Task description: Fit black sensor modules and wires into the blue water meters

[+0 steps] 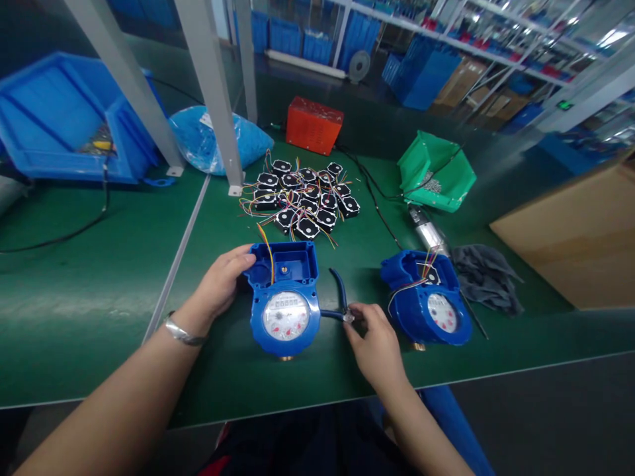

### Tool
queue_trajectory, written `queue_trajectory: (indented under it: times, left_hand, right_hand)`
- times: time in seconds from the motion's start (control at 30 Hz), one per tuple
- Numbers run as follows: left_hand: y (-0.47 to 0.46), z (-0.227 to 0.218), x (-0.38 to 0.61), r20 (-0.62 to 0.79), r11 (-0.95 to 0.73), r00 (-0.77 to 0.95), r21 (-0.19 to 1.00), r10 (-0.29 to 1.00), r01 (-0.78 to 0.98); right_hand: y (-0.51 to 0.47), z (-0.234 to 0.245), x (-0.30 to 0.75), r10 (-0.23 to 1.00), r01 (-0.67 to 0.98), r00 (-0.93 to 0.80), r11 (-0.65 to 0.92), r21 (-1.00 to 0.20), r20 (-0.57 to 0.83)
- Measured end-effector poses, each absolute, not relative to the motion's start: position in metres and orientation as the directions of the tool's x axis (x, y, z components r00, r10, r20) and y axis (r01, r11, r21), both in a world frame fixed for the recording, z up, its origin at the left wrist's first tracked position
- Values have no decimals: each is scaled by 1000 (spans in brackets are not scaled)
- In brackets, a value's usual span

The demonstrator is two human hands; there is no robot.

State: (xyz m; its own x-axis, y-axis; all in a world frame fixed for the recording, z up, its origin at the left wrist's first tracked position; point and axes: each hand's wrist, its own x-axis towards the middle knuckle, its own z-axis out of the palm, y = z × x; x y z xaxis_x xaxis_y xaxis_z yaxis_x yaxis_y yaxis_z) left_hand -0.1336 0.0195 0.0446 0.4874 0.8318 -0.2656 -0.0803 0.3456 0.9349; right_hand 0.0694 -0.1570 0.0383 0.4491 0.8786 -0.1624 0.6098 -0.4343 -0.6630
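Note:
A blue water meter (284,297) with a white dial lies on the green table (99,304), its upper housing open with a yellow wire coming out. My left hand (221,284) grips its left side. My right hand (374,344) pinches the metal head of blue-handled pliers (341,301) just right of the meter. A second blue meter (425,304) with wires and a black module in its housing lies further right.
A heap of black wired modules (305,198) lies behind the meters. A green bin (436,172), an electric screwdriver (427,231), a grey cloth (486,277), an orange box (313,124), a blue bag (213,140), blue crates (69,119) and a cardboard box (575,238) surround them.

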Motion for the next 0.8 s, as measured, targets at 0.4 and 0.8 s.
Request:
queue_trajectory:
  times: [0.4,0.8]
  left_hand:
    - [9,52,-136,-117,91,534,993,837,75]
    - [-3,58,-128,-107,144,715,990,691,9]
  right_hand:
    - [-102,51,55,894,910,246,-346,-228,-375]
    - [-77,54,67,914,856,327,-395,-334,-242]
